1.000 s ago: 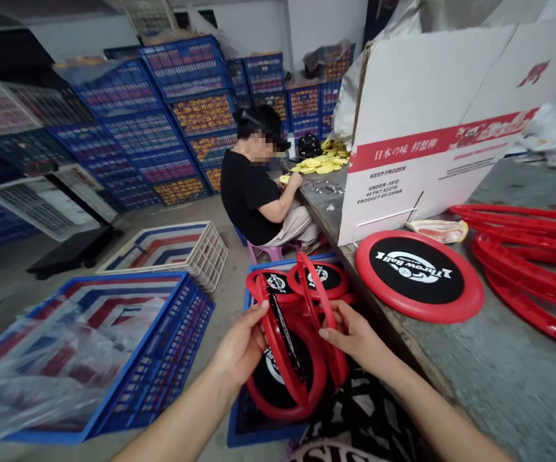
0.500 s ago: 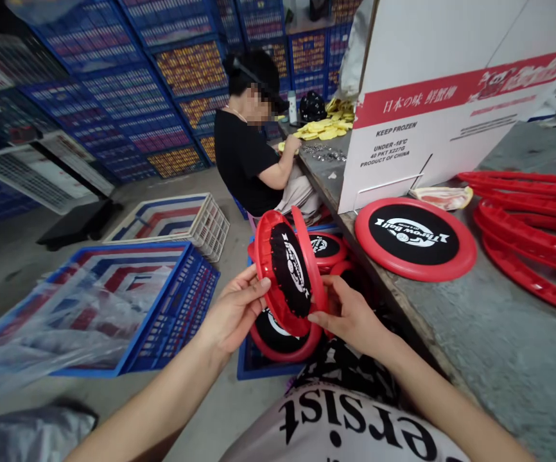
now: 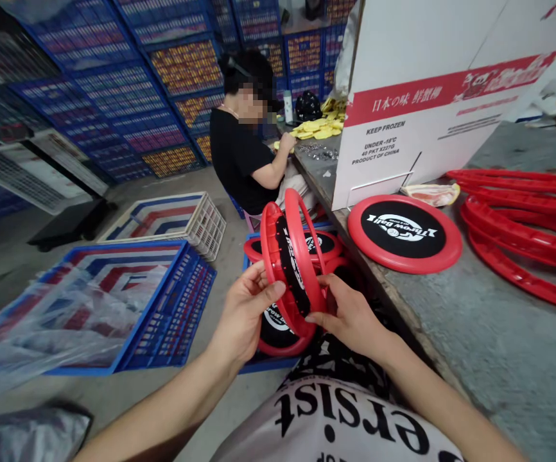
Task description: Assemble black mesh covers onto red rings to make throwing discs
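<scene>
My left hand (image 3: pixel 242 314) is closed on the edge of a red plastic ring (image 3: pixel 269 240) whose middle holds a black printed disc (image 3: pixel 298 290), tilted almost edge-on. A second red ring (image 3: pixel 302 247) stands close on its right side, and my right hand (image 3: pixel 350 314) pinches its lower right edge. The two rings lean together at the bottom and gape apart at the top. Just below them, red-rimmed black throw-ball discs (image 3: pixel 275 330) lie in a blue crate (image 3: pixel 268 367). The fingertips of both hands are partly hidden behind the rings.
On the grey table (image 3: pixel 490 346) at right lie one red-rimmed disc (image 3: pixel 403 234), several loose red rings (image 3: pixel 523 221) and a white carton (image 3: pixel 413 83). A person (image 3: pixel 244 141) sits at the far end. Blue crate (image 3: pixel 167 321) and white crate (image 3: pixel 208 228) stand at left.
The disc-bearing ring has turned more edge-on, and the second ring has come across in front of part of its disc. Both hands keep their grip. The view has shifted slightly.
</scene>
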Tool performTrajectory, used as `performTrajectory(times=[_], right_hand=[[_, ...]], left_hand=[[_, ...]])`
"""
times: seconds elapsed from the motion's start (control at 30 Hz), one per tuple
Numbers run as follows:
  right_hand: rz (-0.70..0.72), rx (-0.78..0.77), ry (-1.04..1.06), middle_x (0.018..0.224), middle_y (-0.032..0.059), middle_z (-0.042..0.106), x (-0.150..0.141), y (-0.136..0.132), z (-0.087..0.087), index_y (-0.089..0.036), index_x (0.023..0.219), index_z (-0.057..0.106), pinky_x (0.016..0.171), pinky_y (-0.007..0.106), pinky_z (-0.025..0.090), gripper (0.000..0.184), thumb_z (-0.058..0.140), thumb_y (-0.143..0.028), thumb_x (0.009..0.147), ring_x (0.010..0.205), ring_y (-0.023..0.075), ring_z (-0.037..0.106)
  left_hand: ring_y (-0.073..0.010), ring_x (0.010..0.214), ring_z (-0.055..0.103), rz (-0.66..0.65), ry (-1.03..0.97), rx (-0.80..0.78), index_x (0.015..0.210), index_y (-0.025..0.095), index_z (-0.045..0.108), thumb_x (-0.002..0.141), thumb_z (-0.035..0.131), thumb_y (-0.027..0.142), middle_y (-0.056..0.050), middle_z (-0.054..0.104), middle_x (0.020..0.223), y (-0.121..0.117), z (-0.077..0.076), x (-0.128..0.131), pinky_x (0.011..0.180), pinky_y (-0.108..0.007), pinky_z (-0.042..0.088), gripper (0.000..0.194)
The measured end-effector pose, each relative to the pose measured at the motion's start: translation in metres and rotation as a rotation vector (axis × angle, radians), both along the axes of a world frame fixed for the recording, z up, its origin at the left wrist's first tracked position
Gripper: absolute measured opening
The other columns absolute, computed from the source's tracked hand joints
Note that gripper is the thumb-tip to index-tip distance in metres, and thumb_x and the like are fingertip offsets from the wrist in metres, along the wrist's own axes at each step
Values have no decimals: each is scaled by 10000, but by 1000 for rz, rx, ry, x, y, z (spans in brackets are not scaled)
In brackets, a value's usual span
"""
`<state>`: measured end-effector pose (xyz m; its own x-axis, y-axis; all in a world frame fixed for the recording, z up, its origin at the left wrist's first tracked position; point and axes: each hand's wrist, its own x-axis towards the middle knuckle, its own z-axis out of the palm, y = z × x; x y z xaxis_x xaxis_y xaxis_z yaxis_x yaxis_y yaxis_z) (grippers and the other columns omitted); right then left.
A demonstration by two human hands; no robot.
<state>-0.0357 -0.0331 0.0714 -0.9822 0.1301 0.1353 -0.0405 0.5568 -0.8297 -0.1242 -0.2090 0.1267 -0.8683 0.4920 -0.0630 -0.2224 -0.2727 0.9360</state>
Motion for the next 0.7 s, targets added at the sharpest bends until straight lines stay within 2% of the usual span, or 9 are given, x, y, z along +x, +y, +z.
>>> performTrajectory(times=[0.17,0.27,0.43,0.57,0.7], right_hand=[[36,-4,48,1164,74,689,11,4,-9,-229,1249,520,874,392,520,458,726,-391,872,1014,242,671],[45,19,97,1162,71,677,16,6,-13,-228,1252,521,872,380,515,445,713,-391,886,1005,234,661],[40,31,81,1119,64,666,22,6,-18,-222,1257,507,760,340,502,448,689,-427,903,848,196,629],[25,17,69,1102,63,671,24,5,-18,-216,1252,513,727,331,495,439,688,-415,902,798,182,602],[12,24,132,1134,59,665,24,2,-14,-226,1254,518,758,337,513,435,703,-389,895,847,189,622]], left_hand=[[-136,800,652,77,92,11,1036,193,748,667,909,254,-15,739,909,6,-2,7,787,-226,544,407],[-138,796,649,99,137,7,1040,196,741,656,915,248,-13,738,901,9,0,10,771,-228,544,425],[-151,808,667,155,186,31,1045,205,731,639,920,221,-16,754,915,12,0,13,746,-229,539,448],[-159,835,678,147,209,28,1065,207,727,654,916,229,-18,758,931,13,-2,16,768,-233,540,453],[-152,840,688,124,228,31,1082,203,720,670,916,268,-20,765,949,10,-5,17,785,-232,551,461]])
